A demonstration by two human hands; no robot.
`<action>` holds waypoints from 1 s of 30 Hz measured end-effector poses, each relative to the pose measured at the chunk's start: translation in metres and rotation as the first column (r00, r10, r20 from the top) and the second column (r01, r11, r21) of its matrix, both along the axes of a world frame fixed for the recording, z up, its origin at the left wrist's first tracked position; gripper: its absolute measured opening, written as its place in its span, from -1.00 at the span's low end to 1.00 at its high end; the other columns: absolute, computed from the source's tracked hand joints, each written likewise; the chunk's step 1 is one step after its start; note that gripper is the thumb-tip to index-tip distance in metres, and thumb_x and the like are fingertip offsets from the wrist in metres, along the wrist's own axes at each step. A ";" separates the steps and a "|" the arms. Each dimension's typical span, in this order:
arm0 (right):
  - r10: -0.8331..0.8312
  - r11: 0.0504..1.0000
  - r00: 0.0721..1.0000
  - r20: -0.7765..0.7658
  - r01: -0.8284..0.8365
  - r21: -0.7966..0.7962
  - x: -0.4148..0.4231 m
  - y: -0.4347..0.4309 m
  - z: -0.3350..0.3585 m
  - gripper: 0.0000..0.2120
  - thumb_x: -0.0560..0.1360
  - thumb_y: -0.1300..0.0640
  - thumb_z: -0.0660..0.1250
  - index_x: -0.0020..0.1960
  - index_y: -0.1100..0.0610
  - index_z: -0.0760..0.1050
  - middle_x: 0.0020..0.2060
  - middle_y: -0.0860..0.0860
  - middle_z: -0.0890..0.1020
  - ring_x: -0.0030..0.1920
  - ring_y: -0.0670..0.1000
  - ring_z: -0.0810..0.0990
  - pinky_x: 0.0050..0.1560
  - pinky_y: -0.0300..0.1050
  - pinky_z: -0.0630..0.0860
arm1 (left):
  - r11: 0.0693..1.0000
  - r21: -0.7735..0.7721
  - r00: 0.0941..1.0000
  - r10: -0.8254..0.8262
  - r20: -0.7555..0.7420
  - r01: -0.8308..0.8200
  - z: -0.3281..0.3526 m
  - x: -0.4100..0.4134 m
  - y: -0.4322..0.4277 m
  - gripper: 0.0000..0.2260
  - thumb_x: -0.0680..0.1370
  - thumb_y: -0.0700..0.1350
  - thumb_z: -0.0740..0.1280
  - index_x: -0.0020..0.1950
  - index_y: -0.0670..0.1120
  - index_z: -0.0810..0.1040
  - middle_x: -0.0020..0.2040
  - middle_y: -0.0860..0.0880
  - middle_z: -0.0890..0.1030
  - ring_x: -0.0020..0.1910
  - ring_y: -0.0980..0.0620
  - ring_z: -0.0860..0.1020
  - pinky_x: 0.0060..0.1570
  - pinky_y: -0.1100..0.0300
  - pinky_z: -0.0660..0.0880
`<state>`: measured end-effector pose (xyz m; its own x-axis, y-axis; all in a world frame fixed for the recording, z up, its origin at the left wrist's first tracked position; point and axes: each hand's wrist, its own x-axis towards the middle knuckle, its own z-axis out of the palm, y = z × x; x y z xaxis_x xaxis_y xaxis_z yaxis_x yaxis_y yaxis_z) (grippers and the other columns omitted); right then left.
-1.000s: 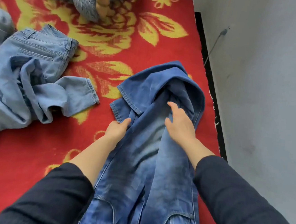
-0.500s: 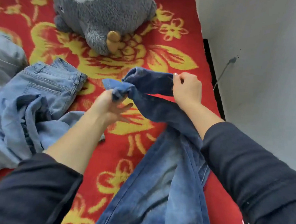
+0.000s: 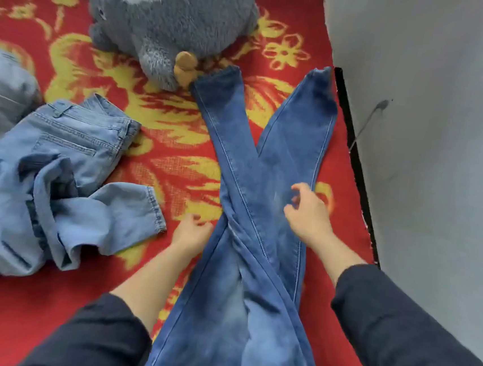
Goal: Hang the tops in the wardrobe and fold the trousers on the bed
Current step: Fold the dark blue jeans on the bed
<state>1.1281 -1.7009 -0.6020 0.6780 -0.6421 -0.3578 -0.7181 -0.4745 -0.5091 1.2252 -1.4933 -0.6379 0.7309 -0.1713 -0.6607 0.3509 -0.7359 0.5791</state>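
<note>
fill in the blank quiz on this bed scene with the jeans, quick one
1. The legs of the dark blue denim jeans lie ___ over each other.
2. The crumpled light blue denim jeans lie to the person's ___.
3. The red bedspread bears ___ flowers.
4. The fluffy plush toy beyond the cuffs is mostly ___.

Missing words: crossed; left; yellow; grey.
</note>
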 end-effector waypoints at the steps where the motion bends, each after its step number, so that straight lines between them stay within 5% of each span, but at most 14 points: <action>1: 0.032 0.999 0.999 -0.033 -0.031 0.017 -0.020 0.018 -0.013 -0.66 0.51 0.12 0.28 0.26 0.13 0.39 0.13 0.05 0.54 0.16 0.11 0.52 0.08 -0.06 0.40 | 0.999 0.030 1.000 -0.028 0.006 0.028 -0.016 -0.023 0.017 -0.62 0.50 -0.08 0.36 0.29 -0.11 0.43 0.09 -0.12 0.55 0.06 -0.12 0.54 0.08 0.10 0.46; 5: 0.011 0.994 0.994 -0.113 0.002 0.112 -0.085 0.082 -0.031 -0.64 0.49 -0.21 0.28 0.01 0.08 0.35 -0.02 -0.03 0.49 0.03 0.09 0.52 -0.06 -0.04 0.41 | 0.982 0.010 0.978 -0.189 0.084 0.189 -0.029 -0.080 0.046 -0.71 0.49 -0.02 0.39 0.14 -0.03 0.40 -0.06 0.03 0.55 -0.05 -0.06 0.52 -0.16 0.14 0.34; 8: 0.033 0.992 0.990 -0.140 -0.016 0.124 -0.110 0.106 -0.030 -0.56 0.47 -0.25 0.30 0.12 0.07 0.34 0.09 -0.02 0.52 0.08 0.10 0.54 0.00 0.01 0.46 | 0.979 -0.042 0.964 -0.187 0.187 0.198 -0.017 -0.086 0.051 -0.82 0.54 -0.06 0.34 -0.20 -0.03 0.39 -0.29 0.09 0.49 -0.22 -0.01 0.47 -0.32 0.16 0.20; 11: 0.018 0.999 0.997 -0.074 -0.016 0.030 -0.118 0.112 -0.023 -0.73 0.58 -0.06 0.25 0.06 0.17 0.42 -0.03 0.16 0.62 0.02 0.25 0.56 -0.10 0.06 0.44 | 0.994 -0.093 0.940 -0.028 0.340 0.064 0.005 -0.085 0.065 -0.71 0.57 -0.08 0.30 -0.32 -0.05 0.30 -0.42 0.05 0.40 -0.40 0.08 0.35 -0.39 0.14 0.17; 15: -0.357 0.933 0.924 0.137 0.347 0.094 -0.128 0.112 -0.006 -0.78 0.62 0.05 0.18 -0.10 0.17 0.44 -0.26 0.07 0.58 -0.15 0.20 0.54 -0.21 -0.04 0.30 | 0.970 -0.111 0.862 0.245 0.443 -0.218 0.019 -0.080 0.123 -0.80 0.58 -0.16 0.29 -0.24 -0.11 0.41 -0.41 -0.01 0.38 -0.38 0.01 0.35 -0.30 0.10 0.19; 18: -0.515 0.845 0.844 -0.149 0.529 0.077 -0.147 0.094 -0.015 -0.70 0.63 0.05 0.14 0.12 0.27 0.48 0.06 0.27 0.59 0.12 0.29 0.52 0.01 0.03 0.38 | 0.941 0.096 0.906 0.279 0.317 -0.323 0.006 -0.071 0.180 -0.83 0.58 -0.10 0.28 -0.13 -0.18 0.52 -0.23 -0.19 0.54 -0.15 -0.21 0.52 -0.16 0.02 0.33; 20: -0.418 0.877 0.816 -0.400 0.477 0.055 -0.157 0.092 -0.020 -0.64 0.60 0.05 0.16 0.25 0.29 0.43 0.23 0.30 0.52 0.25 0.31 0.47 0.16 0.06 0.40 | 0.954 0.262 0.985 0.114 0.133 -0.146 -0.001 -0.071 0.202 -0.82 0.55 -0.08 0.31 -0.10 -0.21 0.54 -0.15 -0.22 0.59 -0.05 -0.26 0.56 -0.09 -0.01 0.40; 22: -0.359 0.925 0.825 -0.436 0.377 -0.048 -0.152 0.098 -0.018 -0.65 0.56 0.11 0.21 0.28 0.26 0.36 0.28 0.24 0.46 0.30 0.26 0.40 0.22 0.13 0.36 | 0.942 0.335 0.997 -0.049 0.051 0.030 0.000 -0.072 0.207 -0.87 0.53 -0.12 0.32 -0.01 -0.18 0.52 -0.06 -0.22 0.61 0.00 -0.26 0.56 -0.06 0.01 0.41; 25: -0.287 0.935 0.913 -0.289 0.202 -0.291 -0.126 0.107 -0.009 -0.55 0.46 0.18 0.31 0.31 0.19 0.31 0.30 0.14 0.35 0.31 0.19 0.28 0.24 0.17 0.26 | 0.932 0.354 0.981 -0.137 0.134 0.082 0.003 -0.066 0.188 -0.65 0.46 -0.23 0.31 0.24 -0.11 0.41 0.11 -0.21 0.53 0.13 -0.25 0.49 0.00 0.00 0.39; 30: -0.042 0.942 0.997 -0.057 0.020 -0.335 -0.054 0.108 0.002 -0.50 0.44 0.12 0.29 0.36 0.16 0.32 0.23 0.12 0.37 0.25 0.18 0.32 0.17 0.13 0.26 | 0.891 0.405 0.872 -0.355 0.338 0.205 0.012 -0.048 0.127 -0.56 0.48 -0.15 0.28 0.36 -0.02 0.38 0.25 -0.09 0.43 0.28 -0.13 0.29 0.17 -0.03 0.27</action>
<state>1.0739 -1.5925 -0.6003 0.6387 -0.7526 -0.1601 -0.7607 -0.5864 -0.2783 1.1775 -1.3665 -0.6264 0.8957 -0.2243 -0.3839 -0.1025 -0.9444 0.3125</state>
